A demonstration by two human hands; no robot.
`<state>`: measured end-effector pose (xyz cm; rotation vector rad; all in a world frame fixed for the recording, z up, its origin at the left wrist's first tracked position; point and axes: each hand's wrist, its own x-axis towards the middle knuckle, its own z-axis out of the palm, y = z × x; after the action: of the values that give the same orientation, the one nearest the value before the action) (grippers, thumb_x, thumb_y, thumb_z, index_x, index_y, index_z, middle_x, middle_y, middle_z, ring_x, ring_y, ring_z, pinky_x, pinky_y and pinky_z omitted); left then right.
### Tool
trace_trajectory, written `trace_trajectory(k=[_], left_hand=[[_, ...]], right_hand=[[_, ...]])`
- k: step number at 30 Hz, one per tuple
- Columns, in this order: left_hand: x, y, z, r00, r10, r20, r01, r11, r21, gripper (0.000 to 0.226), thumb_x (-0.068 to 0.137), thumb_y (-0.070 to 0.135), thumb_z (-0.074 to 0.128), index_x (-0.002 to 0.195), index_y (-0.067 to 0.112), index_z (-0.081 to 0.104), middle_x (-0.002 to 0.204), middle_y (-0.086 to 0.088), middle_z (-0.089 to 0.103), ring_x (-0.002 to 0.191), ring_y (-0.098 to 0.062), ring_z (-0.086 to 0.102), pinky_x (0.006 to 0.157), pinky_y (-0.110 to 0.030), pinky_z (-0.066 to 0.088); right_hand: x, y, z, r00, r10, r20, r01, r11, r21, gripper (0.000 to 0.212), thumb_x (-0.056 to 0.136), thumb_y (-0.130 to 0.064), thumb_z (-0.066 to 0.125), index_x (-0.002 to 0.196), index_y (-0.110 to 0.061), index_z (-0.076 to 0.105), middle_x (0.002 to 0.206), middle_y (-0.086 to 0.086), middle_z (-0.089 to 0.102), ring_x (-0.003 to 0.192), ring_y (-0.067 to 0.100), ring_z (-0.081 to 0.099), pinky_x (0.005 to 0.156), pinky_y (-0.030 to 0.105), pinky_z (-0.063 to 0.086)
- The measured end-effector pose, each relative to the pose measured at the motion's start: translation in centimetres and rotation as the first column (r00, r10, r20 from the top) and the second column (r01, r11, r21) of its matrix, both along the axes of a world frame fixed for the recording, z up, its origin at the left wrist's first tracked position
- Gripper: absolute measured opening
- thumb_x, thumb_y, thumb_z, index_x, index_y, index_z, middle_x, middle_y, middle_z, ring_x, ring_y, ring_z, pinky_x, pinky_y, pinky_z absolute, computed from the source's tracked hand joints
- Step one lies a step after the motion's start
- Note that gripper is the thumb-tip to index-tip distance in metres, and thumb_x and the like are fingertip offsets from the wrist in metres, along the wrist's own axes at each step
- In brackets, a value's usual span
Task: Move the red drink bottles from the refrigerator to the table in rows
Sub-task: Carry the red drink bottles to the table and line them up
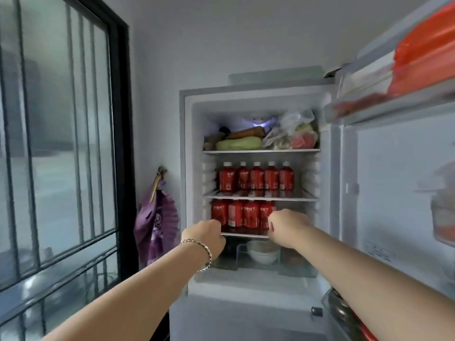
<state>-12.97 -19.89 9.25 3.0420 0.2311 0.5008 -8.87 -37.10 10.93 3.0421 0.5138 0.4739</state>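
Observation:
The refrigerator [187,148] stands open ahead of me. Several red drink bottles with white caps [256,178] line its middle shelf. Another row of red bottles [236,214] fills the shelf below. My left hand [206,236], with a bracelet on the wrist, is stretched toward the left end of that lower row, fingers curled, just in front of the shelf edge. My right hand [288,226] reaches the right end of the same row and covers the rightmost bottle. Whether either hand grips a bottle is not visible.
Vegetables and plastic bags [261,137] lie on the top shelf. A white bowl [263,252] sits below the bottles. The open fridge door [394,193] with its racks stands at my right. A barred window [61,143] is on the left, with a purple bag [155,222] hanging beside the fridge.

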Motion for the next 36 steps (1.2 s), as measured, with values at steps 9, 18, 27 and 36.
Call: trace_trajectory(k=[9,18,27,36], left_hand=[[16.7,3.2,-0.2,0.98,-0.082,0.183,0.09,0.995,-0.041,0.022,0.093,0.021,0.038,0.101,0.017,0.058,0.101,-0.001,0.065,0.082,-0.021,0.059,0.075,-0.031,0.05],[35.1,4.3,4.6,0.939,-0.085,0.332,0.118,0.99,-0.079,0.04,0.092,0.022,0.045,0.131,0.015,0.039,0.13,-0.007,0.042,0.105,-0.028,0.057,0.085,-0.037,0.049],[48.8,6.9,7.7,0.941,-0.086,0.328,0.205,0.915,-0.347,0.066,0.088,0.035,0.052,0.145,0.015,0.025,0.147,-0.014,0.035,0.126,-0.033,0.046,0.102,-0.042,0.043],[46.5,2.7,8.5,0.835,-0.217,0.506,0.201,0.976,0.086,0.026,0.088,0.024,0.048,0.107,0.008,0.052,0.112,-0.014,0.061,0.111,-0.033,0.05,0.08,-0.035,0.045]], right_hand=[[17.5,2.6,-0.8,0.994,-0.03,0.108,0.026,0.999,0.036,0.019,0.093,-0.021,0.044,0.092,-0.013,0.061,0.094,0.002,0.067,0.082,0.022,0.063,0.066,0.03,0.048],[34.8,5.5,3.1,0.981,0.063,0.181,-0.082,0.992,0.096,0.03,0.098,-0.032,0.042,0.107,-0.012,0.062,0.108,0.007,0.065,0.097,0.027,0.063,0.071,0.031,0.044],[41.6,4.9,2.2,0.986,0.018,0.168,-0.022,1.0,0.018,0.026,0.094,-0.028,0.046,0.107,-0.01,0.061,0.111,0.01,0.065,0.1,0.03,0.063,0.072,0.031,0.045],[45.9,1.5,4.2,0.916,-0.258,0.307,0.198,0.957,0.214,0.048,0.095,-0.039,0.043,0.135,-0.013,0.043,0.137,0.013,0.042,0.127,0.032,0.04,0.1,0.039,0.038]])
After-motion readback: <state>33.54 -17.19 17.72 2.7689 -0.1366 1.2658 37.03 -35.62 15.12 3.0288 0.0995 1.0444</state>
